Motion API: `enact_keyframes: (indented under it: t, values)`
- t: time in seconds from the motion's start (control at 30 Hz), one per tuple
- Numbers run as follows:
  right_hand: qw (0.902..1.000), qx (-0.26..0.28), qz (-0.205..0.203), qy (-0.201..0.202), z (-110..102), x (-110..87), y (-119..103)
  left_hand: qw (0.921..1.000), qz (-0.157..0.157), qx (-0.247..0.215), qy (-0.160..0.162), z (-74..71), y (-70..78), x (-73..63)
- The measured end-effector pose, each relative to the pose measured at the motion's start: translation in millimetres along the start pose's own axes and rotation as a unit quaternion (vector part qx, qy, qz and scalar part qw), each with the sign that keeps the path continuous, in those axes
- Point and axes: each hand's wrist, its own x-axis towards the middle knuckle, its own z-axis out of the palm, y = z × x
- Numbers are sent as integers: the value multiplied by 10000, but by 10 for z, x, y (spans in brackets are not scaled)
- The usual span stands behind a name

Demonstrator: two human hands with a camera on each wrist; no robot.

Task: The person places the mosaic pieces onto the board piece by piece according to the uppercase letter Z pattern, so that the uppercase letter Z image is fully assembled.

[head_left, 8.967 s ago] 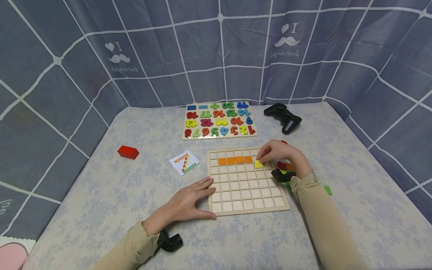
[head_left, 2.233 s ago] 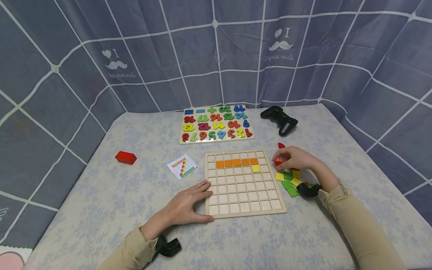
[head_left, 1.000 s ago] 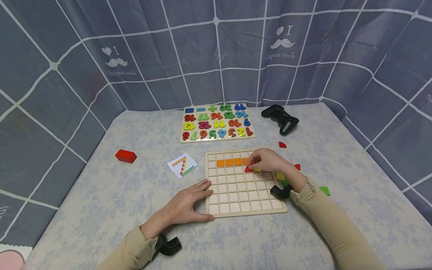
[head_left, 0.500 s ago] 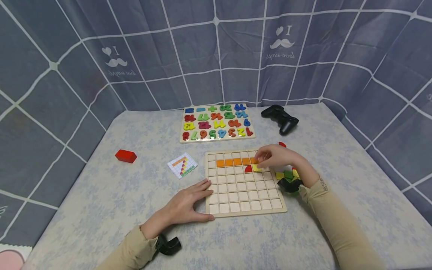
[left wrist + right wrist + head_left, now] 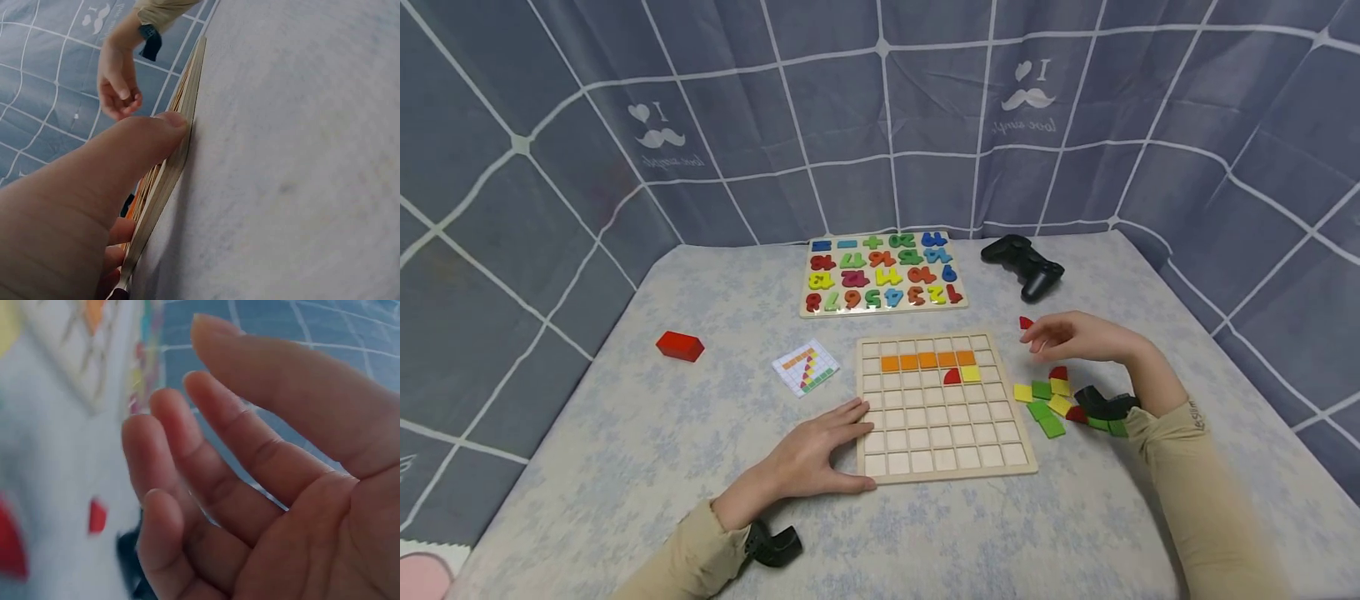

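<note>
A wooden grid board (image 5: 955, 478) lies mid-table. Several orange square tiles (image 5: 928, 360) line its second row; beneath the right end sit a yellow square tile (image 5: 971, 374) and, to its left, a red quarter-circle tile (image 5: 952, 377). My left hand (image 5: 808, 454) rests on the board's left edge, fingers straight; the left wrist view shows its thumb on the board's side (image 5: 165, 181). My right hand (image 5: 1086, 337) hovers right of the board with loosely bent fingers, nothing in its grasp in the right wrist view. A loose red tile (image 5: 1026, 322) lies near its fingertips.
Loose green tiles (image 5: 1051, 426), with yellow and red ones, lie right of the board. A pattern card (image 5: 806, 367) and red block (image 5: 681, 346) are to the left. Behind are a number puzzle (image 5: 883, 313) and a black game controller (image 5: 1026, 267).
Since the earliest frame, the yellow square was set on the board, then the red quarter-circle beside it. My right hand let go and moved back right. The left hand stayed on the board.
</note>
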Motion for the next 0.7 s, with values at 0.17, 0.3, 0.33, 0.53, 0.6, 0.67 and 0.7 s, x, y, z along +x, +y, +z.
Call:
enact_keyframes:
  t: [0.17,0.3,0.33,0.53,0.6,0.67,0.7]
  values:
    - [9997,-16,254,-52,-16,-120,171,10000,3,-42,2,-6,-1,-8]
    - [9992,101,386,-79,20,-164,278,10000,16,-55,15,-5,-2,-11]
    - [9991,139,400,-84,30,-168,303,10000,14,-59,22,-5,-2,-12]
    - [9985,277,469,-101,62,-172,424,10000,-2,-64,10,-4,1,-9]
    - [9982,288,506,-129,66,-177,449,10000,-9,-64,-1,-4,2,-8]
    - [9982,255,524,-145,75,-182,460,10000,-18,-64,-3,-5,3,-7]
    - [9982,231,541,-147,81,-185,459,10000,-24,-57,-3,-7,6,-6]
